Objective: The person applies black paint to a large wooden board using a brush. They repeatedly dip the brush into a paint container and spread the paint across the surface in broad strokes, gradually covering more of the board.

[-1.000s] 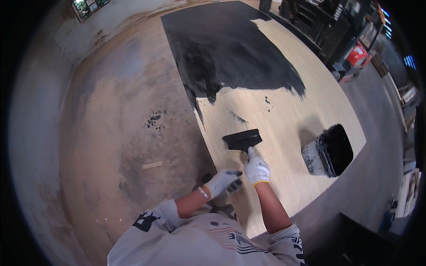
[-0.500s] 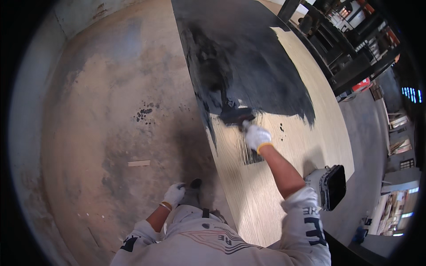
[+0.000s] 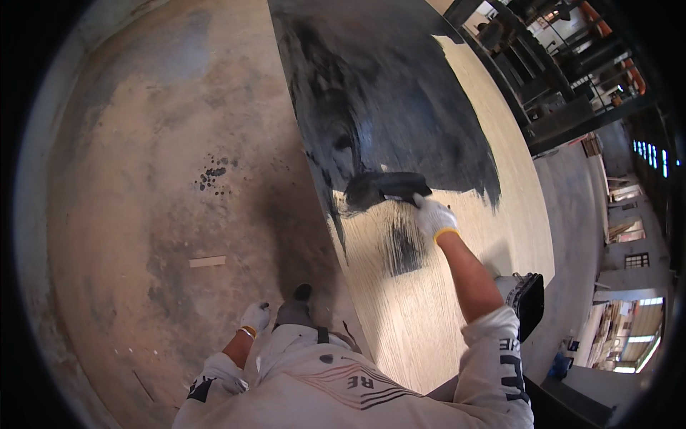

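Observation:
My right hand (image 3: pixel 436 218), in a white knit glove with a yellow cuff, is closed round the handle of a wide, flat-headed, black-coated paint brush (image 3: pixel 404 186). The brush head lies on a large pale wood-grain board (image 3: pixel 407 314), at the near edge of a wet black coat (image 3: pixel 407 100) covering the far part. Glossy paint shows just left of the head. Nearer me, a streaky black patch (image 3: pixel 405 250) marks bare wood. My gloved left hand (image 3: pixel 255 316) hangs low beside my leg, off the board, fingers loosely bent, a dark tip showing, nothing visibly held.
A bucket (image 3: pixel 525 300) with a black-smeared rim stands by the board's right edge, partly behind my forearm. Dark metal machinery (image 3: pixel 543 79) rises at the far right. On the stained floor left lie black drips (image 3: pixel 212 175) and a pale strip (image 3: pixel 207 261).
The right hand and brush have shifted right, and the brush head has turned flatter across the board. The bare spot by the head is darker. The whole view has shifted slightly.

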Motion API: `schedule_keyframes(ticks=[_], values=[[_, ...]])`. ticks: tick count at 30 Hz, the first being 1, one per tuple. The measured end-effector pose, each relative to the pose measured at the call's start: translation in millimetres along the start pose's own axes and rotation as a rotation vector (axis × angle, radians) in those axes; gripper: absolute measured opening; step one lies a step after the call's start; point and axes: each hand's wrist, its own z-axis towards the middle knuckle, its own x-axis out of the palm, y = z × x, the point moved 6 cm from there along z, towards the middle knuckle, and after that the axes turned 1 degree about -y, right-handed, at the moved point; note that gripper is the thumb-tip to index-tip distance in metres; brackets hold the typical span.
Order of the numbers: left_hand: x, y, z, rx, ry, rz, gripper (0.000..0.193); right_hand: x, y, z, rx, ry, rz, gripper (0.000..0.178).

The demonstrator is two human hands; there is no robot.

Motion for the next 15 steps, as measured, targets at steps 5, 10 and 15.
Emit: schedule_keyframes(ticks=[5, 10, 15], values=[[7, -12, 15, 0.072, 0.038, -0.007, 0.038, 15, 81, -45, -0.284, -0.044, -0.019, 0.043], [1, -6, 27, 0.161, -0.095, 0.111, 0.04, -3, 26, 9, -0.152, -0.067, 0.043, 0.047], [9, 4, 31, 0.051, 0.032, -0.032, 0.039, -4, 57, 26, -0.215, -0.025, -0.094, 0.055]])
